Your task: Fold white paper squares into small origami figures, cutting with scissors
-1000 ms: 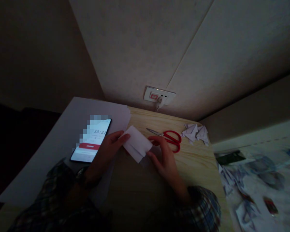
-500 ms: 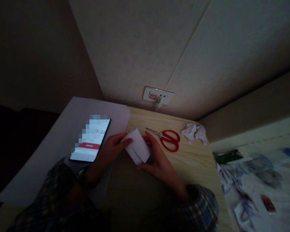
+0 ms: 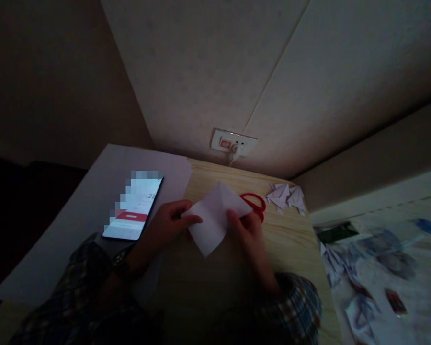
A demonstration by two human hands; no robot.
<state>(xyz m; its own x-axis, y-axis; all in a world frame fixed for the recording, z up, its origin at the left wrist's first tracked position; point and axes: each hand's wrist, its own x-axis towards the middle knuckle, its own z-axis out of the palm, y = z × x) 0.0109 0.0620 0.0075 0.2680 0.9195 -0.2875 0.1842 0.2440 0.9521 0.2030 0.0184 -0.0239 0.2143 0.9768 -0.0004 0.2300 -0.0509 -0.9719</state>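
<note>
So we're pinching a creased white paper (image 3: 212,216) with our left hand (image 3: 170,220) | gripping its right side with our right hand (image 3: 250,235) | red scissors (image 3: 262,201) peeking out behind

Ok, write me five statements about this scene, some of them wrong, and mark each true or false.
1. The left hand and the right hand both hold the creased paper. True.
2. The red-handled scissors are gripped in the left hand. False: they lie on the table, partly hidden.
3. The phone lies on the stack of white sheets. True.
4. The wall socket has nothing plugged in. False: a plug sits in it.
5. Folded paper shapes lie to the right of the scissors. True.
</note>
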